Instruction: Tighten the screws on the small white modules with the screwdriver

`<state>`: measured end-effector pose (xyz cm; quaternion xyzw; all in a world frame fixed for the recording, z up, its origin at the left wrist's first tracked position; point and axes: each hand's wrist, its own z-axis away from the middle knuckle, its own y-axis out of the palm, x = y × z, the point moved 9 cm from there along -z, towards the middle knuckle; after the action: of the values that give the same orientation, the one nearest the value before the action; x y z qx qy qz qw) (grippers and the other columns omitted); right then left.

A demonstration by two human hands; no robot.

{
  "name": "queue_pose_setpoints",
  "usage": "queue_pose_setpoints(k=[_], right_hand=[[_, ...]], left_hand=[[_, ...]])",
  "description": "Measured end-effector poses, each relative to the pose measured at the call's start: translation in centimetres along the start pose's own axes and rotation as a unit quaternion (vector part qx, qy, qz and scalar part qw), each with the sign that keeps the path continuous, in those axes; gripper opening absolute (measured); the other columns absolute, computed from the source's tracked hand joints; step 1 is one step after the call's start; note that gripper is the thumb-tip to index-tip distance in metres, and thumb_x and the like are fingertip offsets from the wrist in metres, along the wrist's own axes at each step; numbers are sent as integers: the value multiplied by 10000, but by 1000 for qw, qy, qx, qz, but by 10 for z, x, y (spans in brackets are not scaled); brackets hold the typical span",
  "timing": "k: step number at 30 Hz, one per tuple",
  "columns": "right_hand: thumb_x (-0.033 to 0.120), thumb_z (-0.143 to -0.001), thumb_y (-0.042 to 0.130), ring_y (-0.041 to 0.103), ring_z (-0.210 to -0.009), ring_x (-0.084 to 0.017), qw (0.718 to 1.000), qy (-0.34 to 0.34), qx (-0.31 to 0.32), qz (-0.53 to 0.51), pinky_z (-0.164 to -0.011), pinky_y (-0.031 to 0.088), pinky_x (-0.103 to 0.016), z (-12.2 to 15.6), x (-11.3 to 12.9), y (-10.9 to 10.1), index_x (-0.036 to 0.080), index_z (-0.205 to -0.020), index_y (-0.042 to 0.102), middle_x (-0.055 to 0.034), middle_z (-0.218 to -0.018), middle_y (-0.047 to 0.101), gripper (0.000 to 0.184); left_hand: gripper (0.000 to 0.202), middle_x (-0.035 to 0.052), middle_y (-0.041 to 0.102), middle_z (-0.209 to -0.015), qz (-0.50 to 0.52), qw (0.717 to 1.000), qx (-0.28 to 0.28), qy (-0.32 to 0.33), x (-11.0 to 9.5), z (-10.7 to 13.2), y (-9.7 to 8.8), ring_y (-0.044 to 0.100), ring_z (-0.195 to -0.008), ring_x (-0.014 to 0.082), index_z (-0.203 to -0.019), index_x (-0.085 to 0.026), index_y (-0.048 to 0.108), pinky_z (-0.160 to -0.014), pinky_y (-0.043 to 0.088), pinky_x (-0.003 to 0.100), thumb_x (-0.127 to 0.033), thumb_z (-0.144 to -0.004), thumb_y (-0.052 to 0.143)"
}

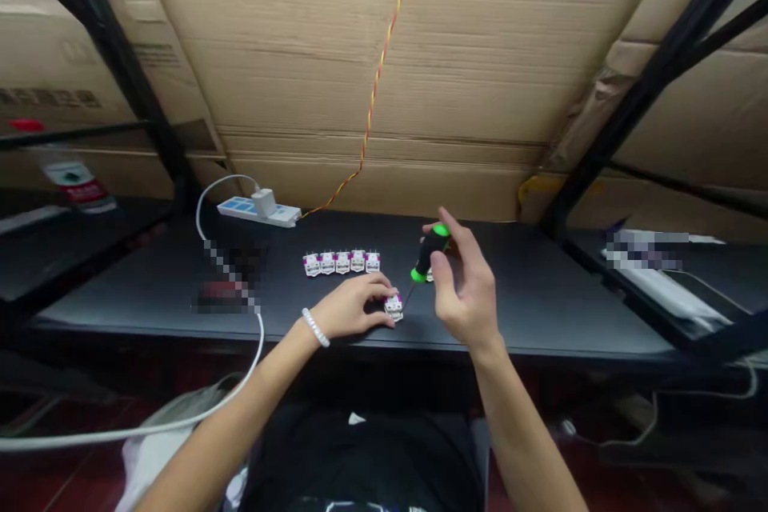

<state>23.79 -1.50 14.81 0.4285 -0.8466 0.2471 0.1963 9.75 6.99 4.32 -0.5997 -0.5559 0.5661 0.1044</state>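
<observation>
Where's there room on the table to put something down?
The table is bare between the right hand and the right black post. It's crowded mid-table: left hand, screwdriver, white pieces; and further left: power strip, white cable.

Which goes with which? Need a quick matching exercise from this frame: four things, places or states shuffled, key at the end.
Things
1. screwdriver
2. bracelet
3. power strip
4. five small white-and-purple parts

Place or state
A. side by side in a row on the black table
B. held in the right hand
C. has a white plug in it
D. around the wrist of the left hand

Pairs: 1-B, 2-D, 3-C, 4-A
</observation>
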Motion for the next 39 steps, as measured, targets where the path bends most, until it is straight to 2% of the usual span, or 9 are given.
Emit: queue_pose_setpoints(k=[4,9,15,20,22,25,27,33,39], right_hand=[[275,-1081,498,721,-1135,-266,999,-4,3,-42,-921,653,-451,2,-1,1,305,-1524,567,-112,-1375,698,449],[283,-947,769,661,-1067,-261,995,-62,-55,54,-823,612,-404,-1,12,-9,287,-1348,695,-97,-1236,646,407],[228,-1092,480,705,-1171,-261,999,-35,16,-17,-1005,602,-473,0,5,3,305,-1558,547,-99,-1359,701,477],[324,-973,749,681,-1070,-262,996,-54,-57,42,-889,620,-421,0,10,-6,289,-1383,692,-97,-1227,672,415],[313,-1020,680,689,-1064,-251,998,-36,-45,36,-898,627,-424,0,6,-4,302,-1454,656,-97,-1234,679,435],[299,-1110,468,714,-1141,-257,1000,0,10,-29,-954,639,-455,1,-4,4,302,-1621,494,-114,-1345,700,511],[315,-1123,424,720,-1152,-260,999,11,15,-50,-946,644,-453,2,-6,5,288,-1624,486,-123,-1376,702,505],[347,-969,748,676,-1000,-246,996,-34,-55,58,-859,632,-427,-1,6,-6,280,-1402,685,-105,-1221,680,443],[293,-1106,458,715,-1122,-251,1000,7,8,-25,-923,656,-439,1,-4,3,288,-1656,446,-121,-1361,696,550]], left_hand=[[438,111,744,-1221,-1,1000,0,0,0,0,0,725,-1073,267,-1237,-182,804,-993,571,372,-431,-889,896],[436,119,744,-1241,-1,1000,-4,8,0,0,1,721,-1121,279,-1232,-190,804,-1027,567,398,-449,-892,891],[422,102,745,-1223,-5,1000,0,2,1,0,1,725,-1070,258,-1230,-196,803,-991,572,365,-438,-895,889],[426,112,745,-1225,1,1000,-2,8,0,0,1,724,-1104,274,-1225,-186,804,-1011,572,384,-429,-888,898],[426,111,744,-1214,0,1000,-3,9,0,0,1,726,-1086,267,-1226,-185,802,-1002,574,380,-432,-892,895],[435,110,742,-1215,-2,1000,-4,9,0,0,0,728,-1071,261,-1228,-185,801,-987,576,370,-447,-894,891],[431,111,742,-1217,-1,1000,-2,9,0,-1,1,730,-1067,259,-1222,-180,802,-981,578,366,-440,-891,895],[400,107,745,-1220,3,1000,-4,15,-1,0,0,722,-1120,272,-1213,-192,804,-1036,568,392,-421,-897,892],[425,106,745,-1212,-2,1000,-6,10,-1,0,0,729,-1083,260,-1231,-186,800,-1004,573,371,-432,-896,891]])
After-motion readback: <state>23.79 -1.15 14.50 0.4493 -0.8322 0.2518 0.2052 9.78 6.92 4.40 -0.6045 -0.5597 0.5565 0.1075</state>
